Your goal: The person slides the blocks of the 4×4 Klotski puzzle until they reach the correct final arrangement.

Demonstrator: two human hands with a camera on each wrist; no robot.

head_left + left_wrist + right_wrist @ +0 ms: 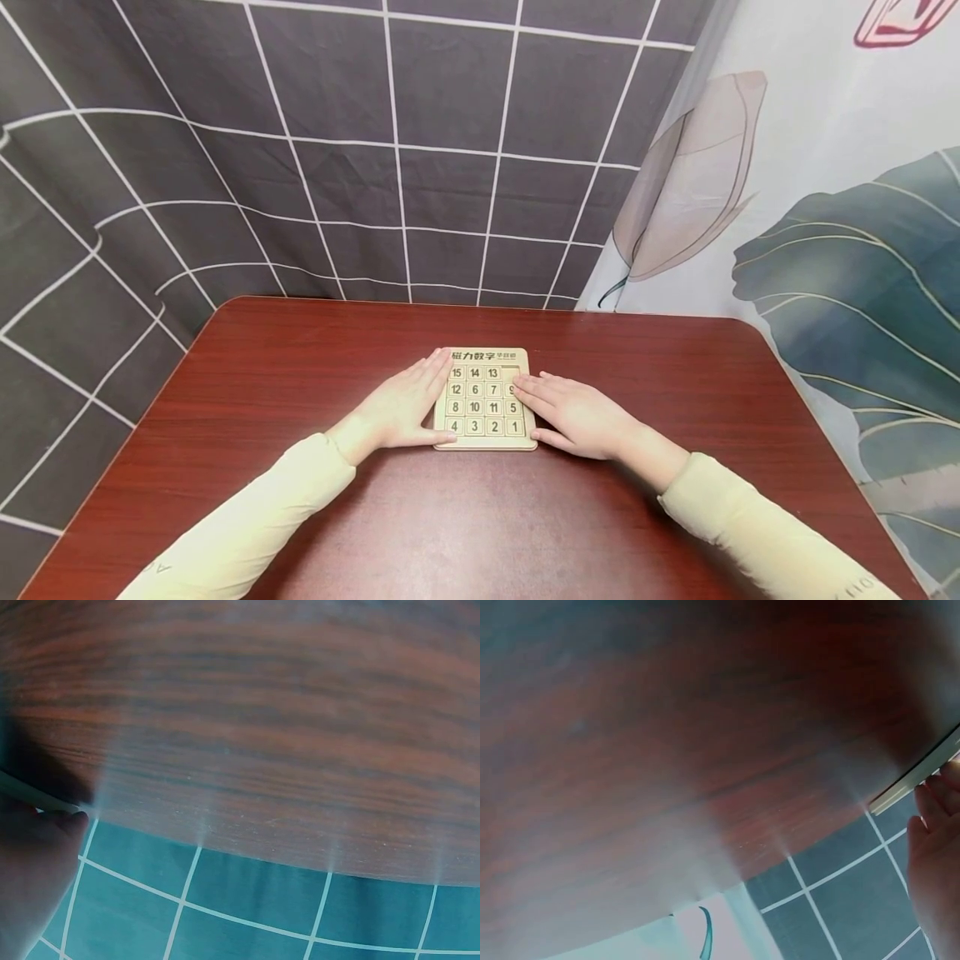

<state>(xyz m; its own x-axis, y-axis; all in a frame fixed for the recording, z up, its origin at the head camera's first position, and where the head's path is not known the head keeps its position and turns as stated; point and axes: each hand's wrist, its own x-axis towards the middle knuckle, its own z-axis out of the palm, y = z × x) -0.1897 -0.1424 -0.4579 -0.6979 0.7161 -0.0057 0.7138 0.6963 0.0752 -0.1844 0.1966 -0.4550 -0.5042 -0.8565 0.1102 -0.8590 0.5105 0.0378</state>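
A pale number sliding puzzle (484, 444) lies flat on the red-brown table. Its tiles read 15, 14, 13 and a vacant slot in the top row, then 12, 6, 7, 9, with 8, 10, 11, 5 and 4, 3, 2, 1 below. Along the puzzle's left edge my left hand (401, 404) rests with straight fingers, its thumb at the lower left corner. My right hand (581, 412) extends its fingers over the right edge, fingertips touching the 9 tile (512, 390) and partly covering it. The right wrist view catches the puzzle's side (915, 778) beside my fingers.
The table (315, 350) extends around the puzzle on all sides. Behind it hangs a dark grey curtain (442, 192) with white grid lines. A white curtain with large leaf prints (862, 267) hangs at the right.
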